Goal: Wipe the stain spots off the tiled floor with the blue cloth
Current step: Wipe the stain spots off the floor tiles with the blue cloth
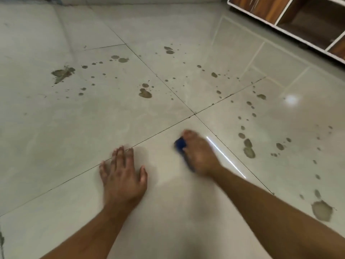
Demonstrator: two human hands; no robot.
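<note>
My right hand (pixel 198 154) presses a bunched blue cloth (pixel 180 144) onto the glossy grey tiled floor (pixel 168 212); only a small part of the cloth shows past my fingers, and the hand is blurred. My left hand (pixel 122 172) lies flat on the floor with fingers spread, across a grout line. Brown-grey stain spots lie beyond and to the right: a double blot (pixel 144 93) ahead, a smeared patch (pixel 62 73) far left, a trail of spots (pixel 249 149) right of the cloth, and a large blot (pixel 321 210) near right.
A wooden cabinet with white frame and open shelves (pixel 298 17) stands at the far right corner. Dark grout lines cross at a joint (pixel 194 114) just beyond my hands. A wall base runs along the top edge.
</note>
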